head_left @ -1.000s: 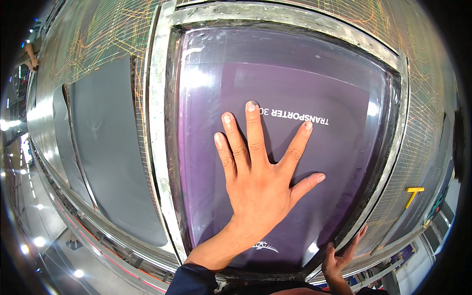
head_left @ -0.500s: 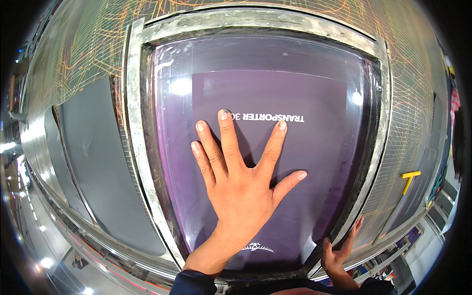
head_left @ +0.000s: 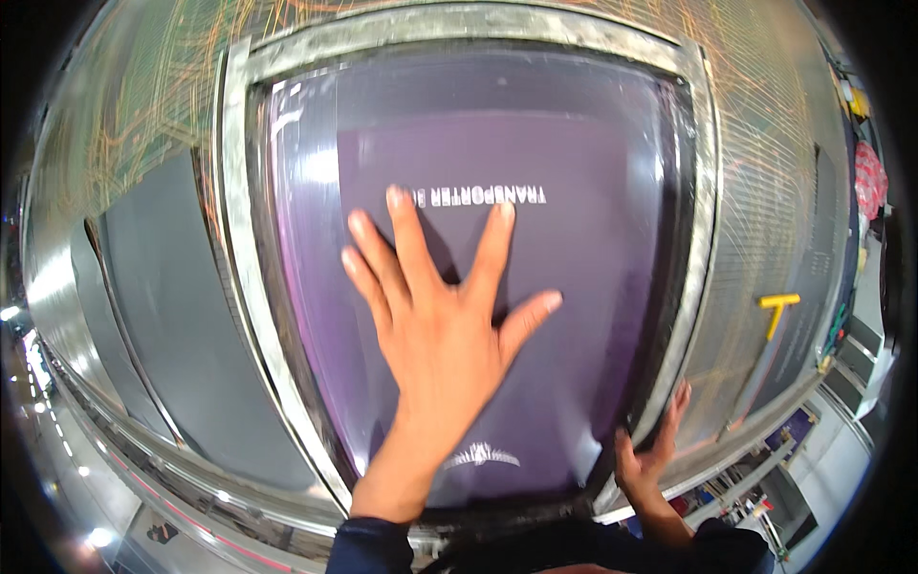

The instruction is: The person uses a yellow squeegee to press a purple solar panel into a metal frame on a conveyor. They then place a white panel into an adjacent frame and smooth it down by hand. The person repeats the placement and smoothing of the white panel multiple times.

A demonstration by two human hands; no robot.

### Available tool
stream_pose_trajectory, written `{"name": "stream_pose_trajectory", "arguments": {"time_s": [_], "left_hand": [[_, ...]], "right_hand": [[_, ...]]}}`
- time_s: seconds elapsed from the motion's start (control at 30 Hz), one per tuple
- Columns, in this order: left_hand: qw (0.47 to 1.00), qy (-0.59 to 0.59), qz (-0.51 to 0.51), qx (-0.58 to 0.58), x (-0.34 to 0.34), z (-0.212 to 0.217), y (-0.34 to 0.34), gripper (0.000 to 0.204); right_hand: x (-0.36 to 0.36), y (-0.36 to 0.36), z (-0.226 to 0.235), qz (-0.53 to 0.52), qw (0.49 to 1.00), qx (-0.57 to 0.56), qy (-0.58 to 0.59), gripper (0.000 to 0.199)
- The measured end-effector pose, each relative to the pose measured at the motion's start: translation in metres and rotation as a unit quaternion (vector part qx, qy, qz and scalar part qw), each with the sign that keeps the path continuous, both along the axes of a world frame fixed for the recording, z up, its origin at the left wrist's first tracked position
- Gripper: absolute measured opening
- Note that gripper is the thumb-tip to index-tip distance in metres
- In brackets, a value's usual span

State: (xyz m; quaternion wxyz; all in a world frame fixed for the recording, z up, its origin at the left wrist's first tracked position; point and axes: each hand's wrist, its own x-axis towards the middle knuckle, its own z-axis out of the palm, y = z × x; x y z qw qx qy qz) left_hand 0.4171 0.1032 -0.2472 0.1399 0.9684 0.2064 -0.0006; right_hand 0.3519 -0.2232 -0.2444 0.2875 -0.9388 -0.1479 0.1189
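Observation:
My left hand (head_left: pixel 440 330) lies palm down, fingers spread, on the purple see-through mesh (head_left: pixel 583 268) of a screen-printing frame (head_left: pixel 710 191). White lettering shows near its fingertips, partly covered by them. A small white emblem (head_left: pixel 483 455) shows below the wrist. At the near right corner of the frame, my right hand (head_left: pixel 655 464) rests by the metal rail with its fingers stretched out and its thumb apart. I cannot make out how firmly it touches the rail.
Dark grey sheets (head_left: pixel 163 287) lie on the table left of the frame. On the right are a yellow T-shaped handle (head_left: pixel 777 304) and another dark panel (head_left: pixel 808 287). Coloured lines cover the tabletop (head_left: pixel 124 105). A metal rail (head_left: pixel 191 493) runs along the near edge.
The frame, both hands and the table have shifted left and slightly up in the picture together. The left hand keeps its place on the mesh, the right hand by the rail.

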Motion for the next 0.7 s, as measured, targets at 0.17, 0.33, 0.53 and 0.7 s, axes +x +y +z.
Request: {"name": "stream_pose_trajectory", "arguments": {"time_s": [0.17, 0.33, 0.53, 0.7], "left_hand": [[0.992, -0.115, -0.058, -0.010, -0.023, -0.005, 0.019, 0.065], [0.983, -0.136, -0.092, -0.076, -0.143, 0.016, 0.012, 0.043], [0.980, -0.165, -0.007, -0.110, -0.308, 0.044, -0.058, 0.026], [0.990, -0.098, -0.004, -0.105, -0.378, 0.041, -0.118, 0.031]], "right_hand": [[-0.005, 0.007, -0.006, -0.063, 0.997, -0.001, -0.032, 0.075], [-0.013, 0.009, -0.014, -0.062, 0.996, 0.020, -0.064, 0.074], [-0.011, 0.000, -0.028, -0.039, 0.995, 0.052, -0.070, 0.080], [-0.009, -0.004, -0.027, -0.043, 0.994, 0.075, -0.062, 0.080]]}}
